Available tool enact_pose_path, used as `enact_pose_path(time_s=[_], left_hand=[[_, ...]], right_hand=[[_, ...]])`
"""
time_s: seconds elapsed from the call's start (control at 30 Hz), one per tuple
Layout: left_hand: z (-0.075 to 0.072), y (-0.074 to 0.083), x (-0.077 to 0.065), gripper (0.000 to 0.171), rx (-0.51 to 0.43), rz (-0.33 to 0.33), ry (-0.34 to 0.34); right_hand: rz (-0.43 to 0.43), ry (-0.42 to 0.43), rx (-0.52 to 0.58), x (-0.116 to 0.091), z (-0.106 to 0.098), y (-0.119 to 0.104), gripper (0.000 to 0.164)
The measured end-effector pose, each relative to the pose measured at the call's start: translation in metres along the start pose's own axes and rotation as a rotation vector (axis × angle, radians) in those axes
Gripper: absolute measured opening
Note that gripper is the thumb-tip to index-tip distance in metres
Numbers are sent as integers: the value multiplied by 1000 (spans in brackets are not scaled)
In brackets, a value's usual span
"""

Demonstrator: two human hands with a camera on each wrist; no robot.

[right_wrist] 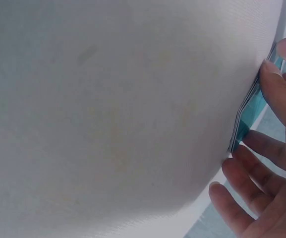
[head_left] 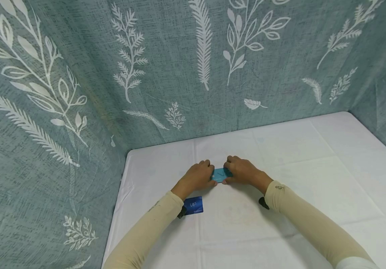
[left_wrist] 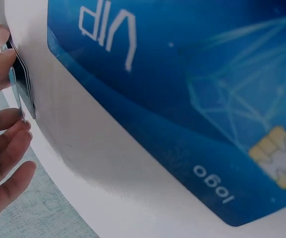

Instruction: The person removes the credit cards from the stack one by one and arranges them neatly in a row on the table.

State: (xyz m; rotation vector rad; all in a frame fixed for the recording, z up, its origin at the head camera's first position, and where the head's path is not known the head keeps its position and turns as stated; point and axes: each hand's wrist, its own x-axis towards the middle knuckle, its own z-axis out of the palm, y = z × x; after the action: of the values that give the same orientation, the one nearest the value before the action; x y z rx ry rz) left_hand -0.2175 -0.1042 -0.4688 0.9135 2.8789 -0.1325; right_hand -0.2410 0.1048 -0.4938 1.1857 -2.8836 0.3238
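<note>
Between the two hands is a small stack of cards (head_left: 220,175), its top card teal with pale lettering. My left hand (head_left: 199,176) grips the left end of the stack, the thumb on the near edge and the fingers on the far side. At the right end my right hand (head_left: 242,171) holds it in a like way. Layered edges of the stacked cards (right_wrist: 242,111) show in the right wrist view. A blue card (left_wrist: 147,99) marked "VIP", with a gold chip, lies beneath the left wrist, partly covered by it in the head view.
A white cloth (head_left: 233,231) with fold creases covers the table. Blue-green curtains (head_left: 179,74) with white leaf prints rise along the table's back and left edges, and more fabric hangs at the right. Dark wrist cameras (head_left: 263,203) sit under both wrists.
</note>
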Motion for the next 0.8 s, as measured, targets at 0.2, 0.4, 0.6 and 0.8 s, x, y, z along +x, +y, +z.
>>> enact_pose_path(time_s=[0.2,0.4,0.6,0.8], left_hand=[[1,-1,-2,53,11,5,5],[-1,0,-4,54,-9,-4,-5],[-1,0,-7,57,-2,-8,-14],[-2,3,-11,57,-9,-3,2]], right_hand=[[-1,-9,-17,1,0,-2,53],[-6,-13,-31,1,0,-5,54],[-4,-5,-33,0,-2,-7,54],[-12,0,-38,-3,-5,-10,55]])
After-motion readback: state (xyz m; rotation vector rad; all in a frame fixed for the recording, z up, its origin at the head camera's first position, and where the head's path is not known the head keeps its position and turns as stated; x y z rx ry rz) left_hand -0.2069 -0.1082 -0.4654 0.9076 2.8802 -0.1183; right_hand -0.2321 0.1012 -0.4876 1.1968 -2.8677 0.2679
